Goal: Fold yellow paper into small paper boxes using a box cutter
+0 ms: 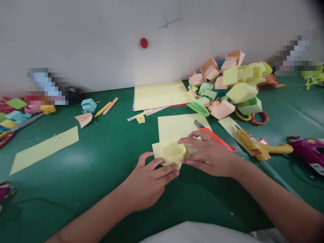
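Yellow paper [173,152] lies between your left hand [152,179] and right hand [209,153], both half-curled, fingers touching it; whether either grips it, I cannot tell.

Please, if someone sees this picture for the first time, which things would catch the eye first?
Probably the heap of folded paper pieces in peach, yellow and green, on the right beside the pale wall. The round red spot on that wall, above the middle, also stands out. Nearer, over the green table, the left hand and right hand touch pale yellow paper.
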{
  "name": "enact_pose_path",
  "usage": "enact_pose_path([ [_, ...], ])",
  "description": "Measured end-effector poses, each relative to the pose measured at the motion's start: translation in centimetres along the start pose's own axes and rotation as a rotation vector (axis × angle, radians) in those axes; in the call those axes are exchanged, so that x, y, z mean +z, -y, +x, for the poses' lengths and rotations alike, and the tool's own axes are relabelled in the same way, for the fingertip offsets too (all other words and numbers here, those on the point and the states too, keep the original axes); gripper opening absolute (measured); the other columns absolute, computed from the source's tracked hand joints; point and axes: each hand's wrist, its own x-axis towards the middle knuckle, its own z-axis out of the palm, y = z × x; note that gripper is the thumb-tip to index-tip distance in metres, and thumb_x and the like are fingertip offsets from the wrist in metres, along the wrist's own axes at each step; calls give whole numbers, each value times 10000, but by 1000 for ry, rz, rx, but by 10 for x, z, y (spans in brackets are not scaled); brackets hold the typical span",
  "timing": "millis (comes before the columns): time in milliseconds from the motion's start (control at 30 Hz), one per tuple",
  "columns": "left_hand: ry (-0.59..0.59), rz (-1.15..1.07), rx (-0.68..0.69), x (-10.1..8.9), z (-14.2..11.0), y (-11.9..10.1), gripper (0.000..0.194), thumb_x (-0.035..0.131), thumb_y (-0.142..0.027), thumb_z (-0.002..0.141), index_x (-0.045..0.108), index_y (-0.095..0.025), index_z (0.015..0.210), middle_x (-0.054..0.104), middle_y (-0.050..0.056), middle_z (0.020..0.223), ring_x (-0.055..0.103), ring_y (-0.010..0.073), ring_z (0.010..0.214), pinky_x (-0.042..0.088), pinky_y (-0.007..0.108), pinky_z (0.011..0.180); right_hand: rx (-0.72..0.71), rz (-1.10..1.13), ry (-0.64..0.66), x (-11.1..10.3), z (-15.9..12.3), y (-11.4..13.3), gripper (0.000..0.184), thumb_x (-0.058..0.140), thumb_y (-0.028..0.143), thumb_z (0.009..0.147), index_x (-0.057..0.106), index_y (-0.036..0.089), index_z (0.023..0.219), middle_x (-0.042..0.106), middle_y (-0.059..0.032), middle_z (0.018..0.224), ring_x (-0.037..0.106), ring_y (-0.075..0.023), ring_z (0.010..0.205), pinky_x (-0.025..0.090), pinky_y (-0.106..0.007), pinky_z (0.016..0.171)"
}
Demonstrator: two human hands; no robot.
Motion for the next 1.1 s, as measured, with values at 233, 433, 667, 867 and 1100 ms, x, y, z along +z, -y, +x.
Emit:
enact_pose_path([
  [233,-27,2,13,2,-1,0,406,518,-216,981,580,-290,1375,628,13,1409,555,225,1212,223,477,1125,149,-57,-98,1,-3,-13,327,530,340,994,804,302,820,579,-29,1389,424,-366,1254,372,-617,1038],
  [433,-26,-30,5,3,-3,2,401,520,-214,986,564,-286,1378,618,5,1424,542,220,1274,135,488,1179,155,-57,-128,3,-3,-16,232,546,296,970,762,258,896,617,-76,1327,473,-341,1218,376,-573,1051],
  [667,-102,-156,-46,1,-2,6,174,497,-194,1008,650,-214,1090,722,21,1167,604,194,1232,110,467,1209,131,-35,-59,3,-3,-21,398,563,163,895,628,267,1274,588,-85,1369,460,-317,1272,405,-536,1058],
  [867,-122,-146,0,6,-1,15,204,468,-144,1023,640,-196,1120,705,27,1131,640,161,1162,274,442,1198,-25,-108,-129,11,-2,-25,259,566,237,985,741,357,1133,647,-37,1277,497,-268,1151,426,-463,1004],
  [1100,-218,-170,96,7,-4,28,214,476,-102,997,665,-164,1078,734,43,1101,652,157,1177,430,399,1178,-93,-108,-132,11,0,-21,230,569,276,1003,740,277,1157,679,-70,1213,513,-255,1088,456,-426,969],
])
